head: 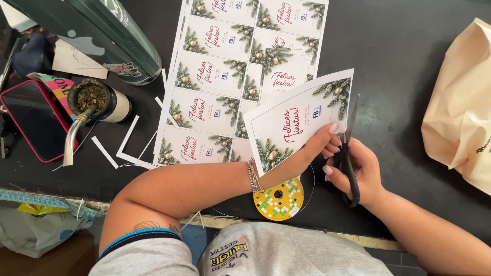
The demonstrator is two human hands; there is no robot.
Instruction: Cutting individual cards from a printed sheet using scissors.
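My left hand (312,148) pinches card (299,120); right hand (358,171), at 3 o'clock, grips scissors (348,153), blades slightly parted at card edge.

A white printed card (299,120) with pine sprigs and gold baubles at two corners is held tilted in the left hand (312,148), just right of uncut sheets (230,66) of the same cards, in two columns on the dark table. At far left lies a phone (33,120) in a red case, its screen dark. A crumpled tan paper bag (460,107) sits at the right edge. A green-and-white checkered label covers the yellow spool (279,199) below the wrist.
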